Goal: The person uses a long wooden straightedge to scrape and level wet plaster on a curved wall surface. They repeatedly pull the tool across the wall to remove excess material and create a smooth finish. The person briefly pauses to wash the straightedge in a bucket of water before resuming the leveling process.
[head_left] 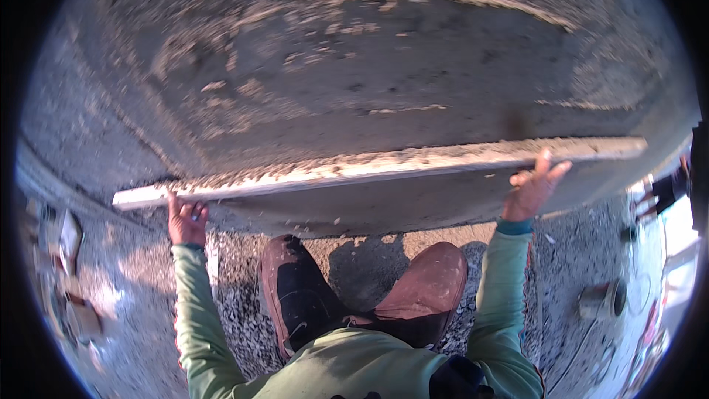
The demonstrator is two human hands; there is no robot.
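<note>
Our left hand [187, 220] is partly curled, fingers up against the lower edge of a long pale board [384, 172] near its left end. It looks like a light hold, though we can't see every finger. Our right hand [533, 188] is looser, some fingers spread and others bent, with the tips at the board nearer its right end. We honestly can't tell whether that one grips or just steadies.

The board lies across the grey cement surface [458, 59] in front of us, left end lower in view than the right. That's our first worry: with mostly fingertips on it, one weak side could let the board tip or slide. If an end digs in, we'd guess it could gouge the cement, which looks damp and is already patchy further up.

Then there are the crumbs [317, 168] heaped along the board's upper side. A jolt or more tilt could spill them over our fingers, or onto our knees [425, 281] just below.

Underneath us it's loose gravel [247, 325], so shifting a foot might cost us our balance. The bucket [602, 301] off to the right sits well apart, so probably no snag there.
</note>
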